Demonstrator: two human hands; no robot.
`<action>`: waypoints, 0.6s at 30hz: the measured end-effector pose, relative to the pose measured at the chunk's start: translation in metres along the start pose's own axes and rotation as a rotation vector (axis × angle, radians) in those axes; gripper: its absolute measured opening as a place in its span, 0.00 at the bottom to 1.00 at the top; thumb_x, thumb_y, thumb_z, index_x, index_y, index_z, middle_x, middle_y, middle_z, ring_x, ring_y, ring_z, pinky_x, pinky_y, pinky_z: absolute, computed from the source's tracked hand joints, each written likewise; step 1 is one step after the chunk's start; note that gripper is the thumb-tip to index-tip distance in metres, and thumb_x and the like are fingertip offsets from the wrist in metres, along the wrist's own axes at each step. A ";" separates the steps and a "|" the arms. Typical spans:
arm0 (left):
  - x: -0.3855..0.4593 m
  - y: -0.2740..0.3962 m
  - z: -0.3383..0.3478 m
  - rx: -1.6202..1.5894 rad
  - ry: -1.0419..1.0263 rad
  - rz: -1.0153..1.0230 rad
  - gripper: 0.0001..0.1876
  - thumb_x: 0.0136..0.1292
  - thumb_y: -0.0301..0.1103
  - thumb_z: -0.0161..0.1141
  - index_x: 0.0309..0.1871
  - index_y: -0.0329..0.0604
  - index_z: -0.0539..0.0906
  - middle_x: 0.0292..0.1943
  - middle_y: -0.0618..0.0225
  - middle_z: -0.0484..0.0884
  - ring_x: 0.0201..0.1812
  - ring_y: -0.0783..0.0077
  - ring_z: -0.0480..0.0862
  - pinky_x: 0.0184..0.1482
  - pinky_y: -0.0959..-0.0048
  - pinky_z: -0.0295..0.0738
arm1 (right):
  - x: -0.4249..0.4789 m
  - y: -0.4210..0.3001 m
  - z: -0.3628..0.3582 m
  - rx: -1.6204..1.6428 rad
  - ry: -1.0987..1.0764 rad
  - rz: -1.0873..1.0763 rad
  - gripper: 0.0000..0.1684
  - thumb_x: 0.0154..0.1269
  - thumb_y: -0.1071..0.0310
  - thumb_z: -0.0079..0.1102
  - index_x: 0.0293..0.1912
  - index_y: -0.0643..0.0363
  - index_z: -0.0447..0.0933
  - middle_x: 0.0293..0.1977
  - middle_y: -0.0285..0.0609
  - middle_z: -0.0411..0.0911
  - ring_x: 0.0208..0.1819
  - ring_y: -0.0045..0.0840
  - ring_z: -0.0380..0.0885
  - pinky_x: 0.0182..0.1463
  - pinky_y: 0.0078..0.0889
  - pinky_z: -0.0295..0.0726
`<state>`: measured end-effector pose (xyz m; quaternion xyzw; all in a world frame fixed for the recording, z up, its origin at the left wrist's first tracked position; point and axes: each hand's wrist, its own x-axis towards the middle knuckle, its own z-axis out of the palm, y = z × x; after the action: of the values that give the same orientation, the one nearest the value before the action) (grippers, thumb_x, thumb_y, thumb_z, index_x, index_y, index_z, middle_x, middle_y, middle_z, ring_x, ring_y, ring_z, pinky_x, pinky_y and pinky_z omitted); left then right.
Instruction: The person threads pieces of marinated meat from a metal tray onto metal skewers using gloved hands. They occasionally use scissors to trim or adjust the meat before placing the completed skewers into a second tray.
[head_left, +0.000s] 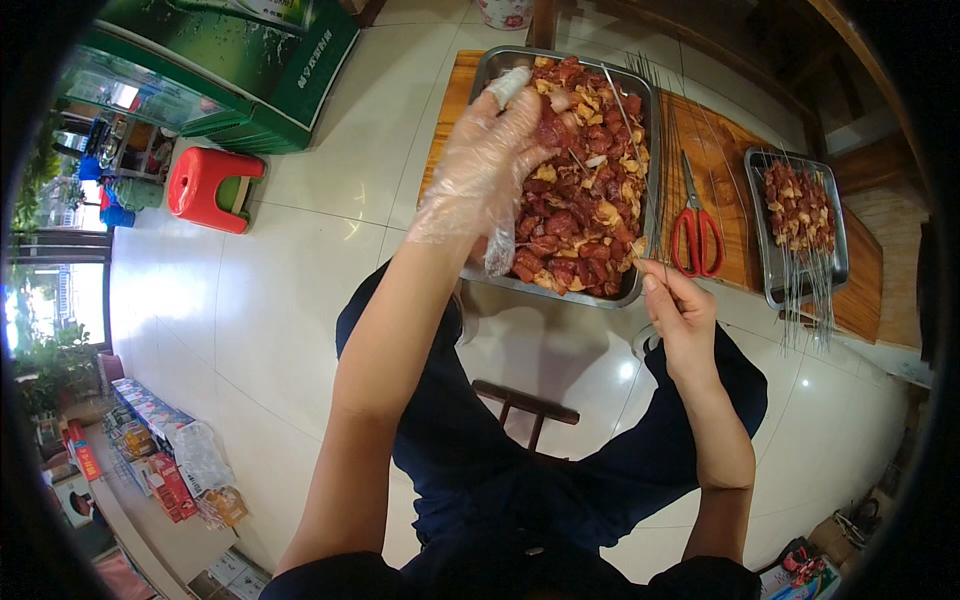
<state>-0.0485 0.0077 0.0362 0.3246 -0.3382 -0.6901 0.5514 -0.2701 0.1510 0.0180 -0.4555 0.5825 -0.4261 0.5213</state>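
My left hand (495, 154), in a clear plastic glove, is over a metal tray (651, 150) heaped with raw cut meat (562, 225). Its fingers hold a dark red piece of meat (553, 132). My bare right hand (682, 315), at the tray's near right corner, pinches a thin metal skewer (638, 256). That skewer points up and left over the heap, where the meat partly hides it. Another skewer (615, 90) lies across the tray's far right part.
Red-handled scissors (697, 232) and loose skewers (670, 135) lie on the wooden table (731, 142) right of the tray. A smaller metal tray (772, 277) farther right holds loaded meat skewers (799, 206). A red stool (206, 187) and green display fridge (277, 97) stand left.
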 end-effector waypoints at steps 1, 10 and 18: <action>0.002 0.002 -0.004 -0.027 -0.009 0.019 0.22 0.69 0.34 0.61 0.63 0.38 0.70 0.49 0.64 0.82 0.49 0.73 0.83 0.51 0.74 0.80 | 0.000 0.000 0.000 -0.005 -0.007 0.002 0.15 0.72 0.69 0.57 0.55 0.63 0.80 0.23 0.25 0.68 0.24 0.07 0.62 0.27 0.13 0.60; 0.001 0.014 -0.012 0.110 0.072 0.009 0.21 0.66 0.29 0.63 0.61 0.39 0.74 0.49 0.66 0.83 0.48 0.78 0.81 0.46 0.80 0.77 | 0.000 0.005 0.000 -0.049 0.022 -0.019 0.15 0.72 0.69 0.57 0.55 0.63 0.80 0.24 0.25 0.68 0.24 0.07 0.62 0.27 0.13 0.60; -0.006 0.005 -0.005 0.041 0.124 -0.013 0.23 0.63 0.26 0.66 0.61 0.39 0.74 0.50 0.67 0.81 0.48 0.76 0.82 0.48 0.76 0.80 | 0.001 0.006 0.002 -0.041 0.015 -0.014 0.15 0.72 0.69 0.57 0.54 0.64 0.80 0.24 0.25 0.68 0.24 0.07 0.62 0.27 0.13 0.60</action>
<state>-0.0410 0.0119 0.0377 0.3801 -0.3155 -0.6652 0.5599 -0.2685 0.1510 0.0112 -0.4667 0.5920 -0.4211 0.5044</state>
